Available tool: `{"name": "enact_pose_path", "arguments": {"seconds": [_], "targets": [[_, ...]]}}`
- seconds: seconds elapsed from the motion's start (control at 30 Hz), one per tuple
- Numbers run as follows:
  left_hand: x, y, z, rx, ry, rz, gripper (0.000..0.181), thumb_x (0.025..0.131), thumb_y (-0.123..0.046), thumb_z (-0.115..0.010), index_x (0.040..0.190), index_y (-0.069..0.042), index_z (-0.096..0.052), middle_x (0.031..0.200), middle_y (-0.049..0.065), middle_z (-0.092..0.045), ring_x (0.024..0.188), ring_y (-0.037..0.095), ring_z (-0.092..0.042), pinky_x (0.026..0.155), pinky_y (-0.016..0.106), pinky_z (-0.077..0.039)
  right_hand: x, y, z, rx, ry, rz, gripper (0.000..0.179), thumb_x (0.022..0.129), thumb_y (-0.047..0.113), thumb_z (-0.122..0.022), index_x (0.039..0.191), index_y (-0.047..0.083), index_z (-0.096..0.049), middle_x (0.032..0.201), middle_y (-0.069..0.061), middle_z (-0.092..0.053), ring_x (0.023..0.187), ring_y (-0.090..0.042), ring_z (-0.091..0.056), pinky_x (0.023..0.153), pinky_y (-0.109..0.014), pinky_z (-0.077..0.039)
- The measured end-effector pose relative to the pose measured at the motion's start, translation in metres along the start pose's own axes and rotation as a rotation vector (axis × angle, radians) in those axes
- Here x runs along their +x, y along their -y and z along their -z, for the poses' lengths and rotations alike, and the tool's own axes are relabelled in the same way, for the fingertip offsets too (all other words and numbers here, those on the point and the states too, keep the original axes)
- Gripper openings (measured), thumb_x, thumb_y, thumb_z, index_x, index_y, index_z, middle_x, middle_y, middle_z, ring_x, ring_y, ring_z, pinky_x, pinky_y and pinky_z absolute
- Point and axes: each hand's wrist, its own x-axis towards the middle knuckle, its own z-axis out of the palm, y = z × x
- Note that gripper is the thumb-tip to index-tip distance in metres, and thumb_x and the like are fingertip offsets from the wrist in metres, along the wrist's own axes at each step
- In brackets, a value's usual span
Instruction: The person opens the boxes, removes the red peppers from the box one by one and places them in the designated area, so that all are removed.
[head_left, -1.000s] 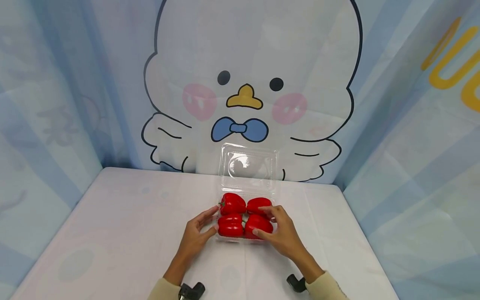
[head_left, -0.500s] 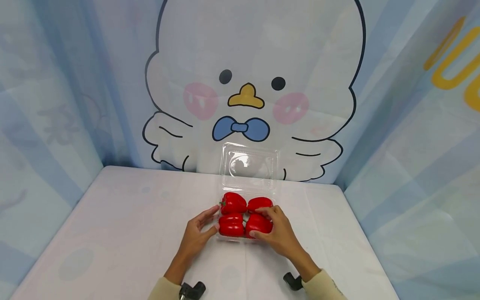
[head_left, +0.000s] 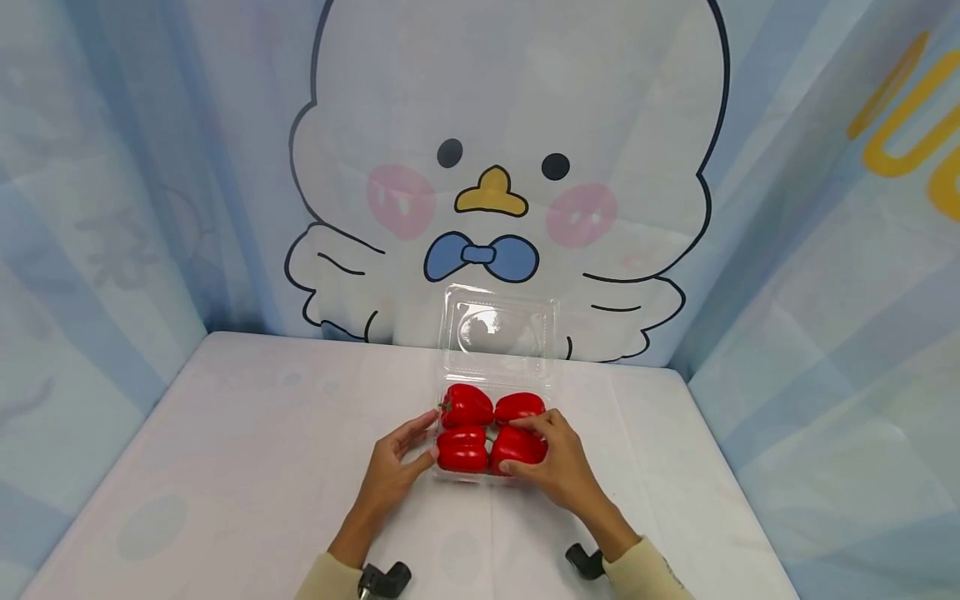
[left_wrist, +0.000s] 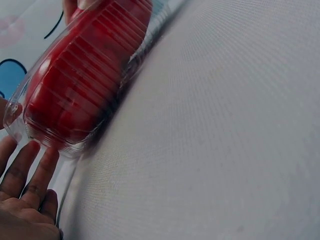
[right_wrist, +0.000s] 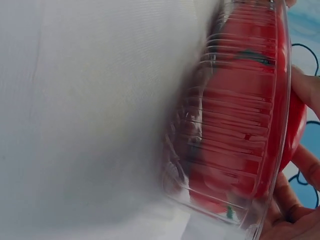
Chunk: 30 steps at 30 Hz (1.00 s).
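A clear plastic clamshell container (head_left: 457,478) sits on the table with its lid (head_left: 498,333) raised behind. Inside lie red bell peppers in two rows: back-left pepper (head_left: 467,406), back-right pepper (head_left: 519,406), front-left pepper (head_left: 462,450) and front-right pepper (head_left: 517,447). My right hand (head_left: 564,465) holds the front-right pepper between thumb and fingers. Along the container's left side rests my left hand (head_left: 388,468), thumb near the front corner. The left wrist view shows that hand's straight fingers (left_wrist: 37,180) at the ribbed plastic wall. Green stems show in places.
The white-covered table (head_left: 285,467) extends around the container. Behind it hangs a cloth backdrop (head_left: 495,108) printed with a cartoon chick, with blue curtains (head_left: 97,208) at the sides. A black wrist mount (head_left: 386,581) is on the left forearm, another mount (head_left: 585,562) on the right.
The right hand has shifted slightly left, its thumb and fingers moving further over the front-right bell pepper. The left hand and the container hold nearly the same position.
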Motion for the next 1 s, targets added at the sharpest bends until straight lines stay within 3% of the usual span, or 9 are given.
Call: {"name": "enact_pose_path", "arguments": {"seconds": [0.13,0.57,1.0], "targets": [[0.001,0.001,0.000,0.013,-0.001,-0.016,0.058,0.096,-0.012,-0.078,0.151,-0.008,-0.058,0.157,0.010,-0.059,0.145,0.034,-0.057,0.123,0.046,-0.042,0.001,0.000,0.003,-0.006,-0.006,0.003,0.059,0.074,0.023,-0.099,0.128,0.023,-0.075,0.113,0.001,-0.061,0.119,-0.022,-0.060,0.099,-0.044,-0.064],[0.001,0.000,0.000,0.006,-0.001,0.019,0.058,0.095,-0.010,-0.078,0.151,-0.011,-0.059,0.157,0.006,-0.059,0.146,0.031,-0.057,0.124,0.043,-0.042,0.000,0.010,0.015,-0.022,-0.012,-0.009,0.059,0.075,0.025,-0.098,0.129,0.022,-0.074,0.115,0.000,-0.062,0.113,-0.021,-0.061,0.091,-0.040,-0.067],[0.001,0.002,0.000,0.002,0.001,0.017,0.058,0.096,-0.011,-0.078,0.151,-0.011,-0.059,0.157,0.006,-0.060,0.145,0.031,-0.058,0.123,0.043,-0.043,0.002,0.016,0.030,-0.026,-0.025,-0.015,0.061,0.075,0.025,-0.098,0.131,0.024,-0.074,0.119,-0.001,-0.063,0.118,-0.025,-0.061,0.090,-0.043,-0.068]]}}
